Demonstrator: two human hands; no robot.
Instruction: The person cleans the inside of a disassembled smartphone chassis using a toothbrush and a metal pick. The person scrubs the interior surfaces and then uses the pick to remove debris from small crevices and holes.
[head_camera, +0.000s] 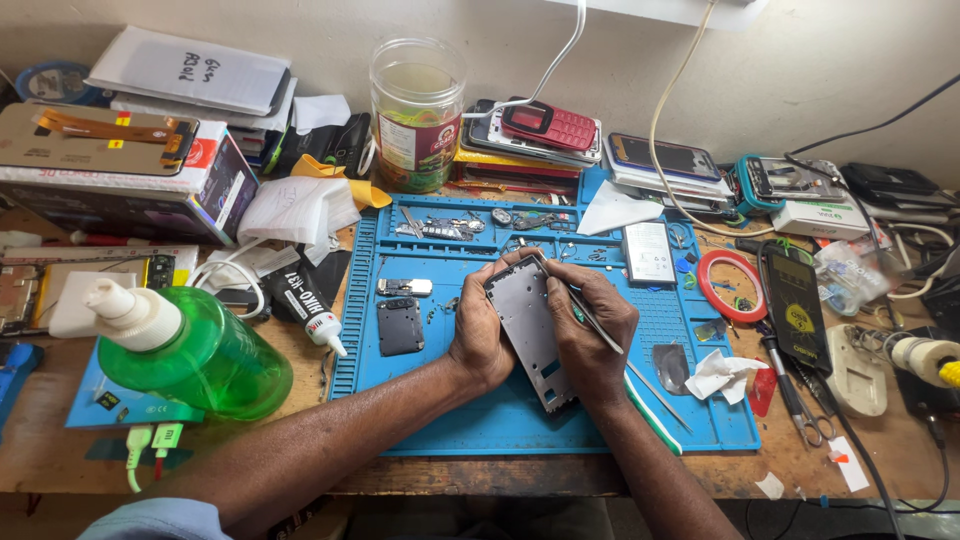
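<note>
- Head view: a stripped grey phone frame (532, 330) is held above the blue work mat (500, 420), near the middle of the table (60, 455) and toward its front edge
- Progress, as judged: disassembly looks well advanced; a small black cover plate (400, 326), a metal bracket (404, 287) and loose parts already lie on the mat, while work at the frame's upper end is unfinished
- Left hand (481, 335): fingers wrapped around the frame's left edge, thumb on its face, gripping it tilted with the top end away from the person
- Right hand (590, 335): closed around metal tweezers (585, 312) in a pen grip, tips set at the frame's upper corner; it also steadies the right edge
- Both forearms come in from the front edge of the table
- Nearby: green liquid bottle (190, 355) toward the left edge, black glue tube (308, 300) beside the mat, red tape ring (731, 285) to the right
</note>
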